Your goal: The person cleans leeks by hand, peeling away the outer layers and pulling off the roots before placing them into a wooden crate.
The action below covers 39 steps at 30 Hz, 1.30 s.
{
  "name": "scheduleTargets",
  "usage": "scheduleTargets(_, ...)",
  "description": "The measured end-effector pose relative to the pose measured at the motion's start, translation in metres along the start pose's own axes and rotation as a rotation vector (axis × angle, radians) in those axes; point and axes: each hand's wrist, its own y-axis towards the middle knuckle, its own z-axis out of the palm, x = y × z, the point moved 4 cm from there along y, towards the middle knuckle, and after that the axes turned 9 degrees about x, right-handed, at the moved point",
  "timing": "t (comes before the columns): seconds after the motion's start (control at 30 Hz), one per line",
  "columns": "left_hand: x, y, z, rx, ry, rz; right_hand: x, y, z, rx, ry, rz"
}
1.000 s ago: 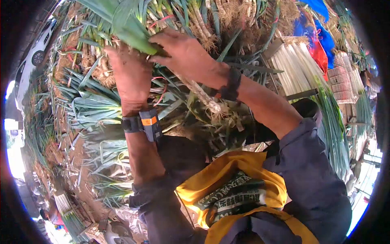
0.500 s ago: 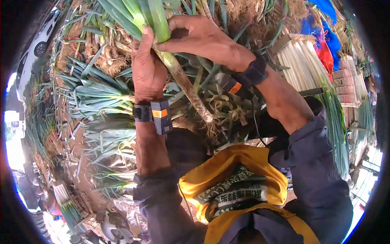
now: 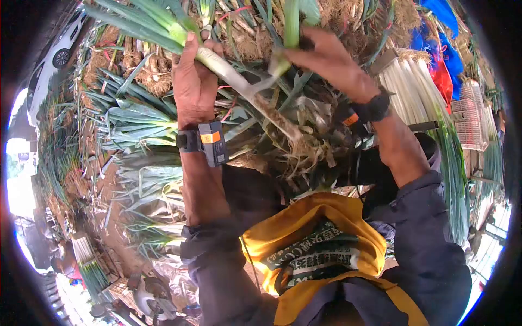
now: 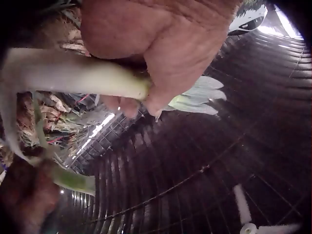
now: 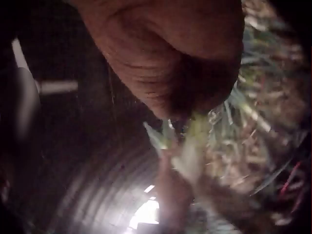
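Note:
My left hand [image 3: 194,87] grips a long green onion [image 3: 222,66] just below its green leaves, its rooted end slanting down to the right. In the left wrist view the pale stalk [image 4: 78,75] crosses under the thumb of my left hand [image 4: 161,48]. Up and to the right, my right hand [image 3: 340,65] pinches a peeled outer layer [image 3: 292,27], whose pale strip still joins the stalk partway down. The right wrist view is blurred; my right hand [image 5: 170,53] fills its top and hides its own fingertips.
Bundles of leafy onions [image 3: 141,122] lie to the left. Rooted bundles [image 3: 348,19] stand along the back. Trimmed white stalks [image 3: 408,84] rest at the right, near a red bag [image 3: 441,81] and a wire crate [image 3: 468,117]. Below the hands is a heap of dry leaves [image 3: 312,130].
My right hand has moved away to the right, drawing a layer off the stalk and baring paler skin. My left hand keeps its grip on the onion, which came into clear view as the hands lowered.

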Motion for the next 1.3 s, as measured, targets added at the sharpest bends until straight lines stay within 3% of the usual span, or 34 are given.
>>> scheduleTargets(0.03,-0.003,0.000,-0.006,-0.052,0.012,0.019,-0.020,-0.007,0.002,0.036,-0.263,0.125)
scheduleTargets(0.1,-0.011,-0.002,-0.011,-0.156,0.038,0.059,-0.088,-0.048,0.038,0.116,-0.277,0.190)
scheduleTargets(0.17,-0.019,-0.004,-0.006,-0.143,0.062,0.097,-0.150,-0.105,0.073,0.240,-0.714,0.199)
scheduleTargets(0.27,-0.024,-0.010,-0.006,-0.109,0.100,0.143,-0.216,-0.167,0.068,0.313,-0.546,0.442)
scheduleTargets(0.37,-0.038,-0.017,-0.006,-0.235,0.217,0.201,-0.285,-0.189,0.046,0.406,-0.711,0.532)
scheduleTargets(0.43,-0.057,-0.016,-0.002,-0.133,0.241,0.275,-0.252,-0.177,0.031,0.530,-1.011,0.487)
scheduleTargets(0.47,-0.063,-0.014,-0.007,-0.148,0.261,0.257,-0.228,-0.163,0.028,0.455,-0.849,0.432)
scheduleTargets(0.53,-0.063,-0.018,-0.020,-0.171,0.258,0.217,-0.146,-0.116,0.039,0.172,-0.426,0.153)
scheduleTargets(0.63,-0.061,-0.007,-0.019,-0.114,0.181,0.215,-0.063,-0.052,0.065,0.112,-0.279,0.000)
scheduleTargets(0.77,-0.054,-0.002,-0.020,-0.024,0.033,0.157,0.002,-0.005,0.092,0.051,-0.194,-0.151)
scheduleTargets(0.87,-0.047,-0.005,-0.013,0.105,-0.172,0.114,0.023,0.033,0.097,-0.029,-0.247,-0.252)
scheduleTargets(0.97,-0.036,-0.001,-0.010,0.064,0.116,0.185,0.050,0.062,0.089,-0.214,-0.233,-0.347)
scheduleTargets(1.07,-0.028,-0.006,0.010,0.025,0.015,0.079,0.056,0.080,0.088,-0.312,-0.252,-0.486)
scheduleTargets(1.17,-0.022,-0.011,0.013,0.035,0.013,0.030,0.051,0.084,0.088,-0.331,-0.242,-0.391)
scheduleTargets(1.3,-0.023,-0.013,0.019,0.057,0.076,0.022,0.049,0.080,0.081,-0.211,-0.062,-0.306)
